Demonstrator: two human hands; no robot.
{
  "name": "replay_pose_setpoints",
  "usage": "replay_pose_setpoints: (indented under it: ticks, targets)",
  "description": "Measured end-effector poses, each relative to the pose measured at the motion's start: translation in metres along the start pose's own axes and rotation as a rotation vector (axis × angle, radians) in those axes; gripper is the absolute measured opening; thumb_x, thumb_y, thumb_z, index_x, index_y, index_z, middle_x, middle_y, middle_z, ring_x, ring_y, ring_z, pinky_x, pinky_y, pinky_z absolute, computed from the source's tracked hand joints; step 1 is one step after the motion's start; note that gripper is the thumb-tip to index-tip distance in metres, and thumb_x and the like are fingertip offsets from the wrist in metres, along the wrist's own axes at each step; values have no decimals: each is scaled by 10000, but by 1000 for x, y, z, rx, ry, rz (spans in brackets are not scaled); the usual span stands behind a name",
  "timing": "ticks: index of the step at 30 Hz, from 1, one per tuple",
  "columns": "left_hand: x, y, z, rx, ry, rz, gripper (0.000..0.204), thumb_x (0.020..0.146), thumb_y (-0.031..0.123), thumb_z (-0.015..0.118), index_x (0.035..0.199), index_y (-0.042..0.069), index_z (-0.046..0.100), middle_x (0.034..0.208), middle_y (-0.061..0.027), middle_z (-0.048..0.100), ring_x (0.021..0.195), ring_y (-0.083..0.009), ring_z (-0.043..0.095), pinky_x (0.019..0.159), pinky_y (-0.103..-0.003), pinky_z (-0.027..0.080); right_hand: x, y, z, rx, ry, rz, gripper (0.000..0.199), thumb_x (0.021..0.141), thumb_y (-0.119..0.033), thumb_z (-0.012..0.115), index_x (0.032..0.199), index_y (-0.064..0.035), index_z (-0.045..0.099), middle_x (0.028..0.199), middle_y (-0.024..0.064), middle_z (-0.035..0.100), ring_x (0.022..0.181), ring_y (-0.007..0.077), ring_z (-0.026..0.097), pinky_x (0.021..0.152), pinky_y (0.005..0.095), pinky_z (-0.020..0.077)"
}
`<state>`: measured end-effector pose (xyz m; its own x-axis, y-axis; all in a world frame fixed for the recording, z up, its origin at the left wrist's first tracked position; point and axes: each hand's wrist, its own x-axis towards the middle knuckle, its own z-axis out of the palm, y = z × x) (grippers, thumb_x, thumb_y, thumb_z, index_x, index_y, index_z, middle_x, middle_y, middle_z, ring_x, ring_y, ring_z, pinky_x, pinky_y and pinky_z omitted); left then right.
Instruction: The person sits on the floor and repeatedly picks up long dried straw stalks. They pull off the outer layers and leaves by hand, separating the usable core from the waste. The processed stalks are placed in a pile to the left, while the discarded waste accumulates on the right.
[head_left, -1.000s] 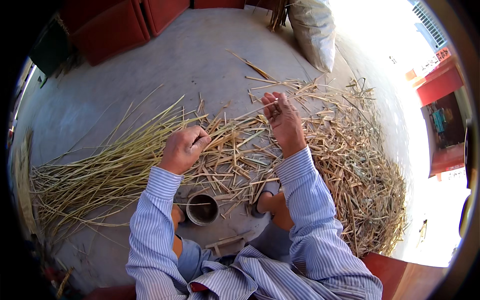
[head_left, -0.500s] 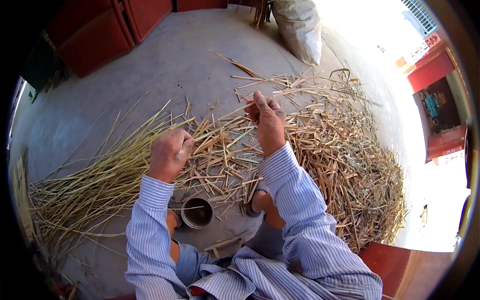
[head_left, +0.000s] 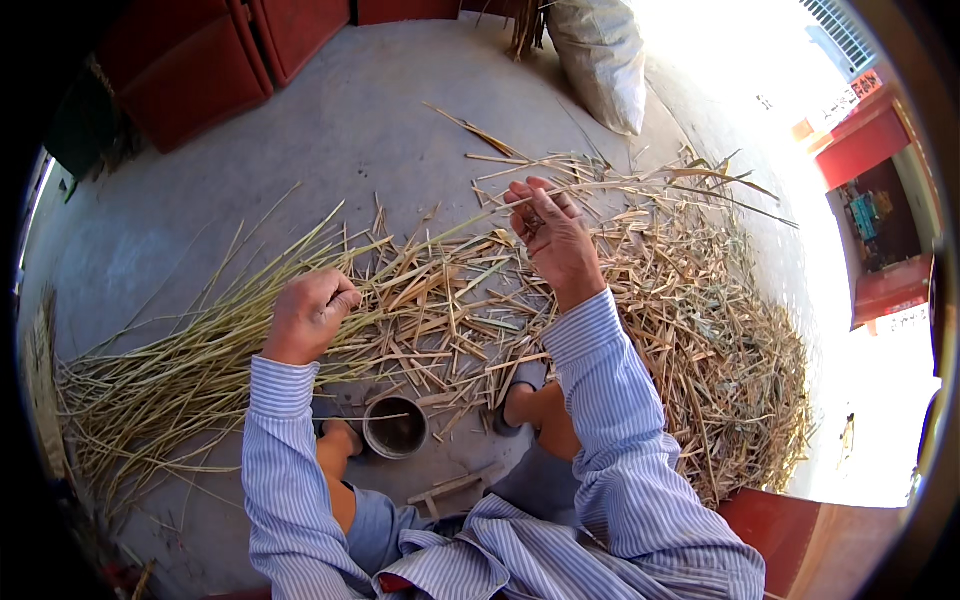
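A long, thin dry stalk (head_left: 620, 184) stretches between my hands, its leafy tip reaching out past the right one. My left hand (head_left: 308, 316) is closed in a pinch at the stalk's near end, over the edge of a bundle of yellow-green stalks (head_left: 180, 390). Farther out and higher, my right hand (head_left: 562, 245) has the stalk between thumb and fingers, the fingers loosely curled. Below both hands, short pieces of cut straw-coloured leaf sheath (head_left: 440, 300) lie strewn on the floor.
A large heap of dry sheath scraps (head_left: 690, 350) spreads on the right. Between my feet stands a round dark pot (head_left: 396, 436) with a thin stick across it, near a small wooden piece (head_left: 455, 485). A pale sack (head_left: 603, 65) and red padded seats (head_left: 195, 85) stand farther off.
My hands have moved apart: the left one down and to the left, the right one to the right. The right fingers have loosened, and the stalk's leafy end now extends farther right.
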<state>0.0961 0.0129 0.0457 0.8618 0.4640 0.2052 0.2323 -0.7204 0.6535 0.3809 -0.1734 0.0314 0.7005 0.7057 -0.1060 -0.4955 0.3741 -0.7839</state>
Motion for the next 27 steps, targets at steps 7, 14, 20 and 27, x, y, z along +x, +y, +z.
replay_pose_setpoints:
  ticks: [7, 14, 20, 27]
  targets:
    - [15, 19, 34, -370, 92, -162, 177, 918, 154, 672, 915, -22, 656, 756, -55, 658, 704, -97, 612, 631, -268, 491, -5, 16, 20, -14, 24, -23, 138, 967, -171, 620, 1053, -63, 630, 1002, 85, 712, 900, 172, 697, 761, 275, 567]
    - [22, 26, 47, -20, 314, 112, 137, 870, 135, 709, 846, 20, 638, 742, -95, 655, 673, -209, 634, 614, -333, 490, -3, 21, 15, -41, 171, -64, 205, 927, -253, 688, 937, -58, 627, 933, 84, 712, 799, 145, 693, 675, 253, 554]
    - [21, 35, 50, 213, 441, 298, 131, 821, 125, 734, 828, 56, 623, 742, -107, 634, 653, -288, 576, 584, -395, 443, -4, 20, 12, -98, 234, -60, 262, 885, -288, 739, 917, -57, 620, 873, 81, 707, 720, 129, 661, 633, 238, 526]
    - [36, 47, 52, 93, 243, 217, 148, 842, 184, 709, 866, 54, 643, 784, -102, 667, 713, -300, 624, 634, -414, 452, -12, 17, 26, -106, 41, -83, 209, 908, -244, 711, 916, -57, 618, 897, 93, 712, 794, 156, 689, 677, 255, 546]
